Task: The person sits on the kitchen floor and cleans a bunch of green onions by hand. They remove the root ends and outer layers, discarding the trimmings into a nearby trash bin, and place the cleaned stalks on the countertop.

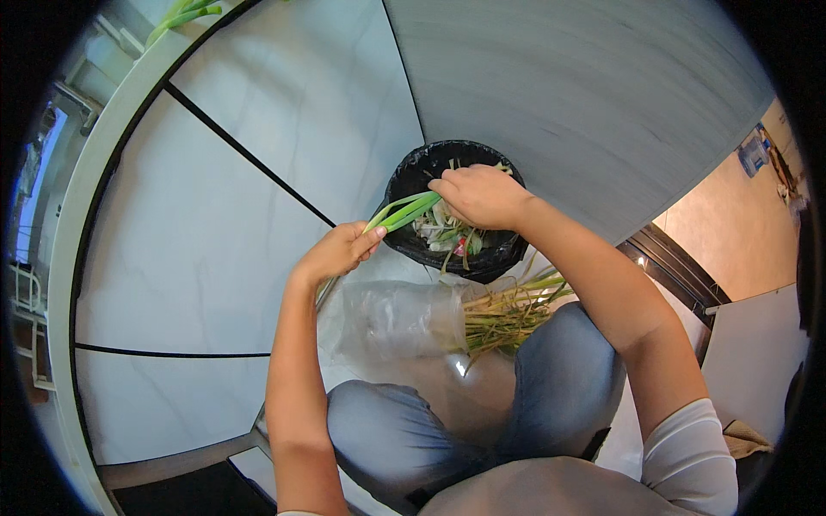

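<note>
Green onion leaves [410, 209] stretch between my hands at the left rim of a round bin with a black liner [393, 238]. My left hand [345, 251] grips them between thumb and fingers. My right hand [481, 197] is over the bin, its fingers closed on the other end of the leaves. Inside the bin lie plant scraps [452, 232] and a small red and white piece. Below the bin, on the floor, a clear plastic bag [406, 319] lies on its side, with a bunch of green onions with partly yellowed leaves [510, 319] sticking out of its right end.
White cabinet doors [206, 245] stand on the left, and a large grey panel [568, 97] rises behind the bin. More green onions [184, 16] lie on the counter edge [116, 122] at the upper left. My bent knees are close to the bag. A dark metal door track [677, 264] is at the right.
</note>
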{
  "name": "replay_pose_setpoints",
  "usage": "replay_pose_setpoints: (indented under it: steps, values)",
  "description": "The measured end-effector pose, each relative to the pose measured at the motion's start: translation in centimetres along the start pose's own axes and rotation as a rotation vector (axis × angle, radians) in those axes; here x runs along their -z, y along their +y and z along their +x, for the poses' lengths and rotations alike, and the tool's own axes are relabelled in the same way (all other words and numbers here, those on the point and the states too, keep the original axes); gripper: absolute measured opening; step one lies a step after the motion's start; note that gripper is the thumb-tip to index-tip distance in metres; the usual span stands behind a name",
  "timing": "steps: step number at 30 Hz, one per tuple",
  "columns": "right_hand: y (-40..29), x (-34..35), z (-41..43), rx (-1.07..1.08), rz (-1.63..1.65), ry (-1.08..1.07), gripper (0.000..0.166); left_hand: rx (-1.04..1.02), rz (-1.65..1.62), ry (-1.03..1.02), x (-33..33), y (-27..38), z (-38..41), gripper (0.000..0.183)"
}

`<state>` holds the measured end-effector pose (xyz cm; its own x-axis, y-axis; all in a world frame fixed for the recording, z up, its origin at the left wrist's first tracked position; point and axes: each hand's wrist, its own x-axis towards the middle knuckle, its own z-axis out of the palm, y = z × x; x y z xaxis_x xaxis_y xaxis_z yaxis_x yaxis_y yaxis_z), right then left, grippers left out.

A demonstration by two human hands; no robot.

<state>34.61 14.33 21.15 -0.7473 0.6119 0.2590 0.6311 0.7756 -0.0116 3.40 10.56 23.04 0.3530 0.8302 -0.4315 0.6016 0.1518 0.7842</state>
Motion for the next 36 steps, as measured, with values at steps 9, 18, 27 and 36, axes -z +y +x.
replay_pose_setpoints:
  steps: [9, 18, 27, 36]
  values:
    - [-2.6, -1.2, 0.8, 0.009, 0.264, 0.243, 0.035, -0.217, 0.553, 0.185, -1.4, -0.4, 0.5, 0.046]
    - [-4.2, -2.0, 2.6, 0.277, -0.043, 0.121, 0.012, -0.202, 0.791, 0.244, -3.9, 0.6, 1.2, 0.042]
    - [-2.0, -1.0, 1.6, 0.066, -0.023, 0.218, 0.011, -0.208, 0.259, 0.162, -2.1, 0.8, 0.8, 0.031]
    - [-4.0, -0.5, 1.7, -0.163, 0.378, 0.293, 0.022, -0.19, -0.003, 0.169, -3.0, 1.7, 0.8, 0.022]
